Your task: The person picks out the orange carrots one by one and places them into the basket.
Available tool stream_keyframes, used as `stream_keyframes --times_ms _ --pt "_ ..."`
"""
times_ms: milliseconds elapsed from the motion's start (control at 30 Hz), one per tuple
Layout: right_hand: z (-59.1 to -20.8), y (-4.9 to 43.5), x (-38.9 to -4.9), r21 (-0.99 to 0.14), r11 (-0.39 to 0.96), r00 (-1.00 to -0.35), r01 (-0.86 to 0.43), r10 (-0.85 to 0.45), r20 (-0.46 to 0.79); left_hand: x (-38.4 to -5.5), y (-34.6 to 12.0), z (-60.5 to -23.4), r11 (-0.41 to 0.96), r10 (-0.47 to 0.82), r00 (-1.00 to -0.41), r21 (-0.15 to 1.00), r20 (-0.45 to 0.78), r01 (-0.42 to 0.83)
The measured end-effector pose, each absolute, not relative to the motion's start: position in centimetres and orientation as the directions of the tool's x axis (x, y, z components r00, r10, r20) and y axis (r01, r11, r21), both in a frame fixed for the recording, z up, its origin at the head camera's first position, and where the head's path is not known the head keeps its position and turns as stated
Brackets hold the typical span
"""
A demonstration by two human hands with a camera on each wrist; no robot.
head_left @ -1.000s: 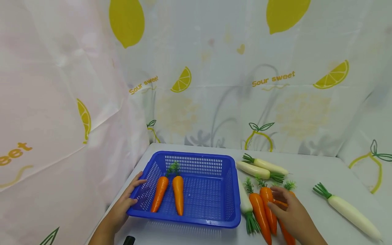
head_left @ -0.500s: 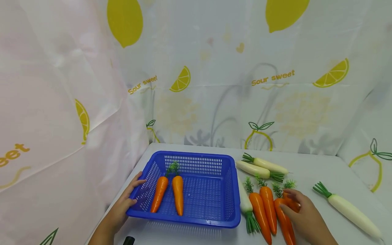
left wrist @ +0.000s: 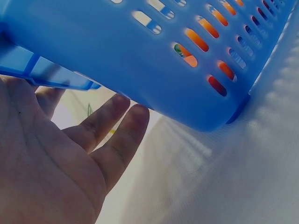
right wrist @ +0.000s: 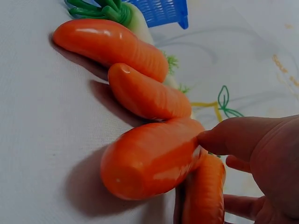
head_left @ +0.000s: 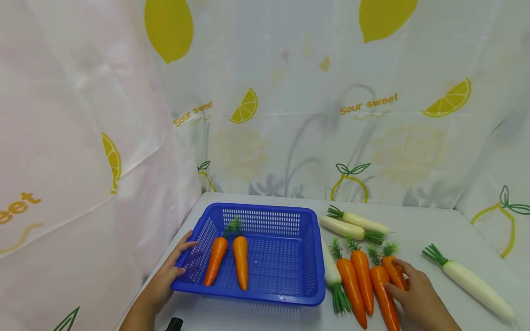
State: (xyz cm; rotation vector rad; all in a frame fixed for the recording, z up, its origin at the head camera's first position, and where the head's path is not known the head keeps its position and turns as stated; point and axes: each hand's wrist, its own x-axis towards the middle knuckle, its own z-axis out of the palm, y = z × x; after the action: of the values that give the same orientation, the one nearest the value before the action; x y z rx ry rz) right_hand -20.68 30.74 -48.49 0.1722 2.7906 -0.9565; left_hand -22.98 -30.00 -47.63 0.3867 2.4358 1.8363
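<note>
My left hand [head_left: 163, 278] lies along the left side of a blue plastic basket [head_left: 265, 299], fingers fairly straight and fingertips against it. In the left wrist view the fingertips meet the basket wall [left wrist: 117, 70]. Two carrots [head_left: 241, 262] lie inside. My right hand [head_left: 418, 294] is at the rightmost carrot [head_left: 395, 272] outside, with its fingers beyond it. The thumb is spread and touches the neighbouring carrot [right wrist: 154, 156]. Two more carrots [head_left: 348, 285] lie to the left in the same row.
A white radish [head_left: 331, 271] lies between the basket and the carrots. Two more white radishes [head_left: 343, 228] lie behind, and another radish [head_left: 476, 287] is at far right. A black object [head_left: 175, 324] shows at the front edge. Printed cloth [head_left: 290, 92] hangs around the white table.
My right hand has moved right, from above the middle carrots to the rightmost carrot, uncovering its neighbour. The left hand and the basket have stayed in place.
</note>
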Motion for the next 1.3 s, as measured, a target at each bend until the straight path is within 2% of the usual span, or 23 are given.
stream_keyframes --times_ms 433,767,1033,1300 --pt "-48.6 31.5 -20.8 -0.596 0.793 -0.984 0.127 0.027 -0.174 -23.0 -29.8 -47.8 0.249 0.231 -0.969 0.957 0.091 0.149" --pt "-48.8 31.3 -20.4 -0.581 0.771 -0.955 0.260 0.118 -0.271 -23.2 -29.9 -47.5 0.267 0.229 -0.969 0.952 0.088 0.149" --pt "-48.9 31.6 -20.2 -0.578 0.761 -0.947 0.294 0.152 -0.282 -23.3 -29.8 -47.5 0.253 0.229 -0.969 0.955 0.096 0.154" --pt "-48.9 31.9 -20.3 -0.601 0.708 -0.919 0.372 0.187 -0.348 -23.2 -29.8 -47.4 0.249 0.218 -0.972 0.958 0.085 0.140"
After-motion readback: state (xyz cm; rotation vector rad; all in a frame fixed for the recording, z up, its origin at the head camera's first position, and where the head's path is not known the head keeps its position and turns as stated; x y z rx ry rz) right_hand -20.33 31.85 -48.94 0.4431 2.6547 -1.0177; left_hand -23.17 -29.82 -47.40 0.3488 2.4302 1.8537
